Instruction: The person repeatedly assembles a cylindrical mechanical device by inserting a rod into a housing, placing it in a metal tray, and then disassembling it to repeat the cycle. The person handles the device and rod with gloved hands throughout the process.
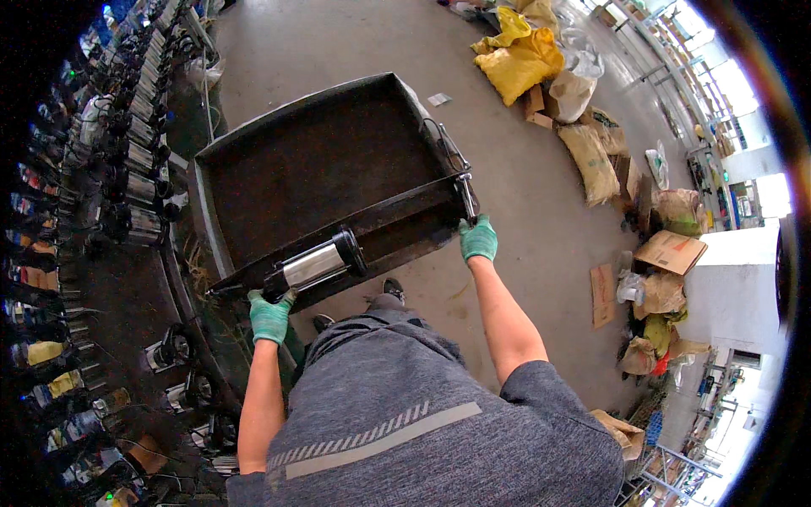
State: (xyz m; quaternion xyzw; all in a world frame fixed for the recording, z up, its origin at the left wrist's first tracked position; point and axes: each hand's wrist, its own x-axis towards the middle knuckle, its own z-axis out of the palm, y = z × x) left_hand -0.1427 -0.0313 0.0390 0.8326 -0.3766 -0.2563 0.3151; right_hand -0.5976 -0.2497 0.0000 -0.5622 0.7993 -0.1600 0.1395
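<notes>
A dark metal cart (321, 139) with raised sides stands in front of me, a crossbar splitting off a narrow near section. In that section lies a shiny steel cylinder with black ends (312, 266), like a small pump or motor, tilted along the near edge. My left hand (270, 317), in a green glove, is closed on the cart's near left edge, right against the cylinder's black end; its fingertips are partly hidden. The other green glove, my right hand (479, 240), wraps the cart's near right corner, below a metal rod fitting (466, 190).
On the left, a long rack (139, 186) carries rows of similar steel cylinders close to the cart. Yellow sacks (519, 63), a pale sack (589, 165) and cardboard boxes (670, 252) line the floor on the right. A flat cardboard piece (602, 296) lies on the grey floor (524, 186).
</notes>
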